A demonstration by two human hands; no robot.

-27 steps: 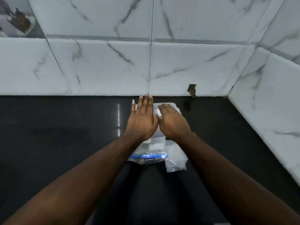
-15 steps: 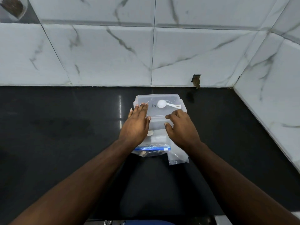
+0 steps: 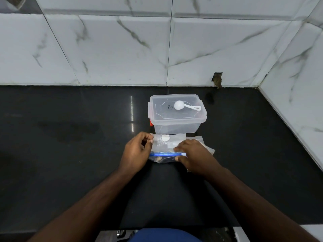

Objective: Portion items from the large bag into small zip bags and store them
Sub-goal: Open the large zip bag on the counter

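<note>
A clear zip bag (image 3: 163, 145) with a blue zipper strip lies flat on the black counter (image 3: 70, 154), just in front of a lidded clear plastic box (image 3: 176, 127). A white scoop (image 3: 185, 105) rests on the box lid. My left hand (image 3: 137, 151) pinches the bag's far left corner with curled fingers. My right hand (image 3: 194, 153) grips the right end of the blue strip, thumb beneath it. More clear small bags (image 3: 208, 148) stick out from under my right hand. What the zip bag holds is hard to make out.
White marble-tiled walls (image 3: 122, 49) close the counter at the back and on the right, meeting in a corner at the far right. A small chipped hole (image 3: 217, 79) sits low in the back wall. Blue clothing (image 3: 164, 235) shows at the bottom edge.
Both hands have pulled back from the box lid toward me and taken hold of the zip bag. The view has tilted down, so the box and scoop now show fully.
</note>
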